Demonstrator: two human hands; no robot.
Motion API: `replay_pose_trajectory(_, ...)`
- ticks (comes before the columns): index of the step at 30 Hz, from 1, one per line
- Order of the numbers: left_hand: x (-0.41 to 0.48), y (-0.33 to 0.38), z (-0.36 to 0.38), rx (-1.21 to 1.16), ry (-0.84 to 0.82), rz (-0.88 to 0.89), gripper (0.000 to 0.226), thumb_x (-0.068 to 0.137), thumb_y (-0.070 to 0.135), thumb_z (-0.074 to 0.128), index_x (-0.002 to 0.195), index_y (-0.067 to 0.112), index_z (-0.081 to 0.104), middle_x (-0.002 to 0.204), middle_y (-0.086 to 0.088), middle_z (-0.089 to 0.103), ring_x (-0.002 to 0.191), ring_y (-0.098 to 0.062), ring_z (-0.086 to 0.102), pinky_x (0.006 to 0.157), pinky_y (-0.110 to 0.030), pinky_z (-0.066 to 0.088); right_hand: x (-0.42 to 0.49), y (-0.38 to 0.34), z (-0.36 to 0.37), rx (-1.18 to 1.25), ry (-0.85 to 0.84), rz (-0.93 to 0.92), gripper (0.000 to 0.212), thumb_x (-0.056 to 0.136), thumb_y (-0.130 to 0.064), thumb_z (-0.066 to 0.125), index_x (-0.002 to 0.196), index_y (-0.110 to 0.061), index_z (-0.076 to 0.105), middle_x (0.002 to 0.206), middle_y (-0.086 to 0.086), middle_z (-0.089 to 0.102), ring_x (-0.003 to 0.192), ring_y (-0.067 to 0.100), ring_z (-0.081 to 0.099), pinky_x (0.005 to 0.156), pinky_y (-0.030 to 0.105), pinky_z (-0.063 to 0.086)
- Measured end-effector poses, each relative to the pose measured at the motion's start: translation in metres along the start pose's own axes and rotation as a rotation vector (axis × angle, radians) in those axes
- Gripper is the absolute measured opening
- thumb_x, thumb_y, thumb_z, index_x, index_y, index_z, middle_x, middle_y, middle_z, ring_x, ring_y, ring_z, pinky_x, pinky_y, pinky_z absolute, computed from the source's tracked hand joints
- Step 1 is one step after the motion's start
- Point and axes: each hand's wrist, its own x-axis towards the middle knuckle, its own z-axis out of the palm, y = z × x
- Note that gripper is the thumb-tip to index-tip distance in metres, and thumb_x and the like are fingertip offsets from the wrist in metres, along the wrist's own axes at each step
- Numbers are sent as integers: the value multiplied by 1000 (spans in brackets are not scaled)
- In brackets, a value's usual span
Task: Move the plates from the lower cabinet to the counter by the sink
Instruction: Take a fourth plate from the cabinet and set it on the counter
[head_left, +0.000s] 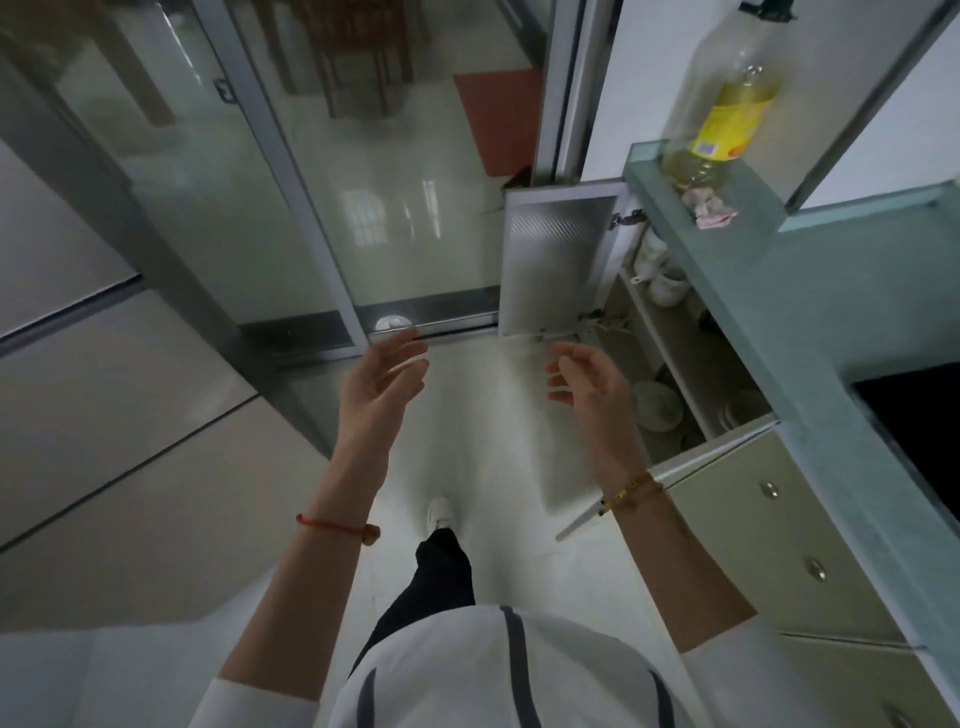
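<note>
White plates sit stacked inside the open lower cabinet on the right, under the pale green counter. More white crockery stands on a shelf deeper in the cabinet. My left hand and my right hand are raised in front of me over the floor, palms facing each other, fingers spread, holding nothing. My right hand is just left of the cabinet opening, short of the plates.
One cabinet door swings out toward the far side, another door edge juts out near my right wrist. A bottle of yellow oil stands on the counter. Glass sliding doors are ahead. Drawers line the right.
</note>
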Motion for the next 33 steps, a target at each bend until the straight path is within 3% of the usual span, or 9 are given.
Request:
replay_pose_trajectory(5,118,23,7,3,-99,1,33,94,2,59,122,19,63,117,-5,69,111,-20,63,97,-34,49,86,-13,40,48,124,0,19,95,-6,54,108,-7,68,89,0,68,81,11,64,71,28,56)
replay_pose_trajectory(9,201,40,21,59,-199,-11,35,94,0,59,126,13,62,125,-13,67,118,-28,62,107,-41,48,142,-21,63,82,230,3,22,96,-5,52,112,-4,66,95,5,68,86,14,64,75,30,55)
replay_pose_trajectory(12,248,48,41,104,-318,-23,39,94,-1,57,131,9,59,128,-16,65,115,-22,63,103,-37,50,171,-23,69,90,331,26,21,96,-4,52,112,-3,66,92,5,67,83,15,64,73,29,53)
replay_pose_trajectory(15,285,53,72,110,-402,-67,38,94,-4,57,130,6,59,125,-13,65,111,-18,62,102,-36,49,198,-21,64,102,443,57,21,96,-5,52,112,-3,65,93,8,67,86,20,64,76,34,54)
replay_pose_trajectory(19,331,53,123,135,-495,-120,36,93,-8,57,127,1,61,127,-22,65,111,-24,62,109,-44,45,237,-16,48,114,577,80,21,96,-6,52,112,-3,66,97,14,66,88,22,62,77,36,54)
replay_pose_trajectory(28,426,49,244,232,-745,-70,36,92,2,63,126,15,65,119,-1,71,113,-12,67,103,-35,52,333,-18,-4,184,805,62,18,96,-5,53,107,-4,66,90,13,66,82,24,62,71,29,52)
replay_pose_trajectory(33,456,51,306,214,-852,-58,35,93,-1,61,126,11,63,118,-6,70,118,-25,65,97,-31,54,370,-22,-32,203,887,69,19,96,-4,51,108,0,65,91,14,65,82,22,60,70,27,52)
